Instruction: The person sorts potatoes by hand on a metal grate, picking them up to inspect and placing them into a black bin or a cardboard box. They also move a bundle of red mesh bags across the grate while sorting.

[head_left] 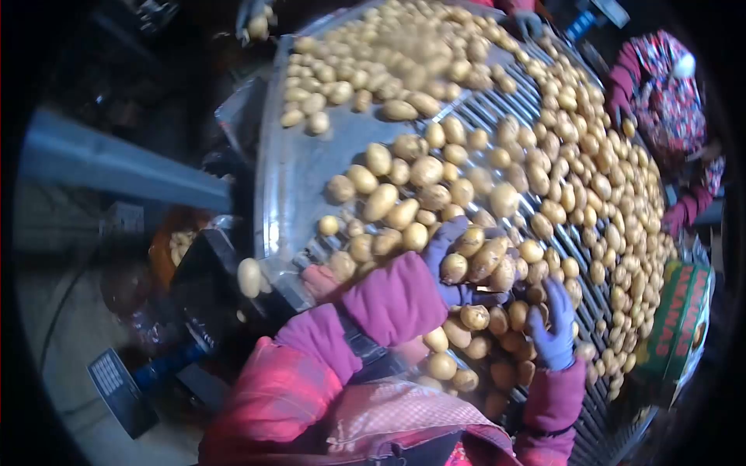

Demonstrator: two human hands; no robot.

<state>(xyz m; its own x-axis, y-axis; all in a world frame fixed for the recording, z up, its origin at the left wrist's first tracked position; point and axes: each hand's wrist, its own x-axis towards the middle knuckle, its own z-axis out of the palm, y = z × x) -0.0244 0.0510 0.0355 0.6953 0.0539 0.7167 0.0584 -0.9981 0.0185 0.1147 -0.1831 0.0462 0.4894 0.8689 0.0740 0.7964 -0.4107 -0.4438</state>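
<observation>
Many potatoes (381,202) lie on a metal sorting table with slatted rollers (497,107). My left hand (444,256), in a purple glove, is curved around a few potatoes (488,258) near the middle of the table. To its right, my right hand (552,325), in a purple glove, has its fingers spread over potatoes on the rollers, with the fingertips beside a darker potato. Whether it grips that one cannot be made out. Both sleeves are purple, and the left one crosses the table's near edge.
A co-worker in a patterned top (670,93) reaches in at the right, and other gloved hands (528,25) show at the top. A green box (674,322) stands at the right. A grey beam (116,163) and a keypad device (123,388) are at the left.
</observation>
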